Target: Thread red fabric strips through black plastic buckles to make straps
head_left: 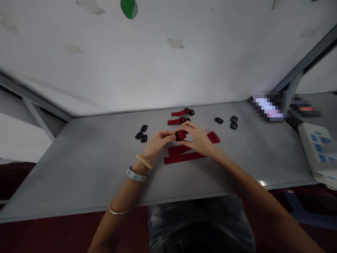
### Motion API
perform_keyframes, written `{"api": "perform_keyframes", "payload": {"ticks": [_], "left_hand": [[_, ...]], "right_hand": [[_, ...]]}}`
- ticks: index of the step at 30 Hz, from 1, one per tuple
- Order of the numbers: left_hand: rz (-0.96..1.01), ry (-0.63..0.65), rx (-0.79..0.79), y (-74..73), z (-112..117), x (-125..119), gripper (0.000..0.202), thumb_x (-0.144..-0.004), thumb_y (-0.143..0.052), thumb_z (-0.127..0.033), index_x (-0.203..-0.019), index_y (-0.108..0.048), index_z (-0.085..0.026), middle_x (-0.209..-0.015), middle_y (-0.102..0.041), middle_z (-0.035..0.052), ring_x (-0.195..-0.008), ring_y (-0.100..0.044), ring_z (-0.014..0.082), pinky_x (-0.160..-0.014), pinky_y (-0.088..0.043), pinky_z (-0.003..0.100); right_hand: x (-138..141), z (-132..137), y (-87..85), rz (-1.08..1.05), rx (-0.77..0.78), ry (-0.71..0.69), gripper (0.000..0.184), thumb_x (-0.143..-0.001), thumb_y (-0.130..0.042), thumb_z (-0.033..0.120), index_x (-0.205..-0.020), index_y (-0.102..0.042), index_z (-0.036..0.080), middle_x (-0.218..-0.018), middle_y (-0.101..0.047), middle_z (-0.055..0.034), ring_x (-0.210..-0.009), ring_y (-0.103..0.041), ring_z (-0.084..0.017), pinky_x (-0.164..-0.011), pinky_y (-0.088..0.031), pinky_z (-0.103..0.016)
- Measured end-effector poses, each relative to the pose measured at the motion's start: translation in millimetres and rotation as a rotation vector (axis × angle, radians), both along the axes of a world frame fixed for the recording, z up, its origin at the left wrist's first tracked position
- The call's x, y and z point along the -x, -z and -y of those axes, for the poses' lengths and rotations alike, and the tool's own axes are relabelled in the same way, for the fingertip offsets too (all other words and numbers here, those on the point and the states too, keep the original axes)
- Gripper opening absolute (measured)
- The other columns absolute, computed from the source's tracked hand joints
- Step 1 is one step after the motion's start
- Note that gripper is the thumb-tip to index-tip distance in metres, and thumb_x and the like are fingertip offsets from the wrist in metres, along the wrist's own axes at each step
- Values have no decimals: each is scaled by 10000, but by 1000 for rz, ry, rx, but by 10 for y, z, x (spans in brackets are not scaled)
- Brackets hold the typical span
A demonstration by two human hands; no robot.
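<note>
Over the middle of the table, my left hand (159,141) pinches the left side of a small black slide buckle (177,136). A piece of red webbing strap (181,135) runs through or against this buckle; the exact threading is too small to make out. Closed on that strap from the right is my right hand (198,139), thumb below and fingers above. Beneath the hands lie a long flat red strap (181,160) and a shorter red strap (177,150), each partly covered. Past my right hand, more red strap (213,137) shows, with loose threads.
Behind the hands lie two red straps fitted with black hardware (181,112). Three black slide buckles (144,138) sit left; black rings (219,120) lie right. A blurred-out phone-like object (268,107) and a white box (317,151) stand at the table's (92,168) right end.
</note>
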State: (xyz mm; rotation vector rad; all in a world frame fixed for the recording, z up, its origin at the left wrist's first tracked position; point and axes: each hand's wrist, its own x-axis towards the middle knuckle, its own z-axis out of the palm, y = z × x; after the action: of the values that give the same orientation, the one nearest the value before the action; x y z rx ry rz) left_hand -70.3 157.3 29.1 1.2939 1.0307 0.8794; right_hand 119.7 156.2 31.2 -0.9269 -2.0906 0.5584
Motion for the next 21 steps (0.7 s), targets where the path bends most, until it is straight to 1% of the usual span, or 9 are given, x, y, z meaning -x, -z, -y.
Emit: {"api": "perform_keyframes", "payload": {"ticks": [3,7,9,12,15,18,21], "left_hand": [[13,27,22,26,-13,19,156,-716,-722,-329,-737,-702,-176,-753,-669,-5,-742,-552,138,-812,-408,295],[27,62,37,67,-26,23,130,-725,-694,-295,-678,-675,-176,-693,-629,-22,-703,-516,125,-777,-395,275],[27,55,44,75,-28,13,121,-714,-676,-272,-647,-650,-175,-667,-608,-26,-685,-496,122,-758,-392,271],[30,31,31,67,-28,-6,99,-701,-648,-247,-635,-628,-176,-659,-592,-29,-670,-477,118,-735,-390,266],[5,6,-7,32,-27,-5,81,-686,-634,-243,-641,-624,-177,-655,-579,-31,-657,-470,115,-713,-390,264],[-51,-79,-40,-28,-30,30,73,-668,-622,-250,-643,-621,-182,-644,-572,-29,-646,-467,119,-688,-390,270],[-76,-157,-66,-95,-33,75,75,-651,-628,-254,-624,-616,-184,-624,-565,-28,-641,-469,120,-677,-396,270]], "right_hand": [[3,-15,16,-13,-10,7,250,-786,-743,202,-1017,-651,221,-1046,-622,-52,-976,-615,-218,-850,-502,-371],[12,-2,13,-13,8,3,241,-779,-753,213,-999,-655,225,-1036,-625,-51,-958,-614,-217,-840,-498,-369],[17,12,0,-24,17,0,242,-781,-753,222,-1003,-656,224,-1040,-624,-50,-960,-611,-217,-853,-493,-375],[25,25,-21,-63,5,10,227,-785,-744,215,-995,-660,227,-1030,-623,-41,-962,-607,-210,-861,-490,-373],[25,36,-44,-93,-9,18,224,-777,-755,225,-980,-660,234,-1023,-623,-35,-933,-604,-197,-837,-497,-358],[1,50,-94,-146,-2,60,243,-764,-777,267,-969,-650,242,-1008,-630,-33,-877,-600,-188,-806,-503,-347],[-43,50,-148,-177,2,108,250,-769,-776,310,-970,-641,248,-1036,-652,-46,-938,-610,-214,-854,-499,-374]]}}
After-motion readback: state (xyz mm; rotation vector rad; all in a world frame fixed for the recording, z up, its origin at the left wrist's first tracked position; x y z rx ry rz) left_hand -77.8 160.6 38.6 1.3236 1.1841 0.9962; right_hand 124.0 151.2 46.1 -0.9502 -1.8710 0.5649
